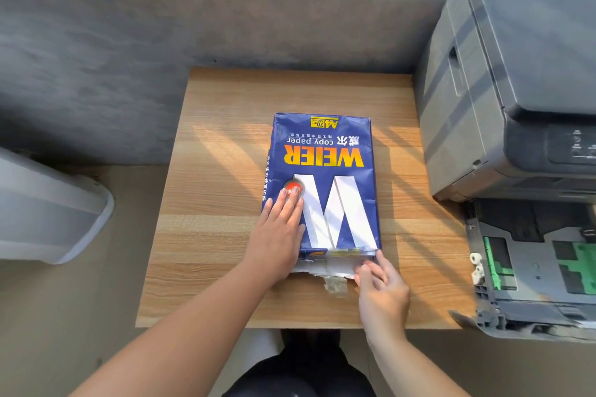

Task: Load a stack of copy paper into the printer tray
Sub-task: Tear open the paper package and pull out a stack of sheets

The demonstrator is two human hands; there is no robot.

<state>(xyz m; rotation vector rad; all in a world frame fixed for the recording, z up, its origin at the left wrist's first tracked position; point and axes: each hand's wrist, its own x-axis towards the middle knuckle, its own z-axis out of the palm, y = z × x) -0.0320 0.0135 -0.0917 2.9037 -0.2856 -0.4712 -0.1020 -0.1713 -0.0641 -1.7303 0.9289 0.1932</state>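
A blue pack of copy paper (335, 177) with a big white W lies flat in the middle of the wooden table (219, 171). Its near end is torn open, with white sheets (325, 266) and ragged wrapper showing there. My left hand (280, 235) presses flat on the pack's near left corner, fingers spread. My right hand (379, 284) pinches the torn wrapper at the near right corner. The dark grey printer (516, 74) stands at the right, and its paper tray (532, 267) is pulled out toward me, showing green guides.
A white plastic bin (48, 213) sits on the floor at the left. A grey concrete wall with a sunlit ledge runs behind the table. My knees in dark trousers (309, 371) show below the table's near edge.
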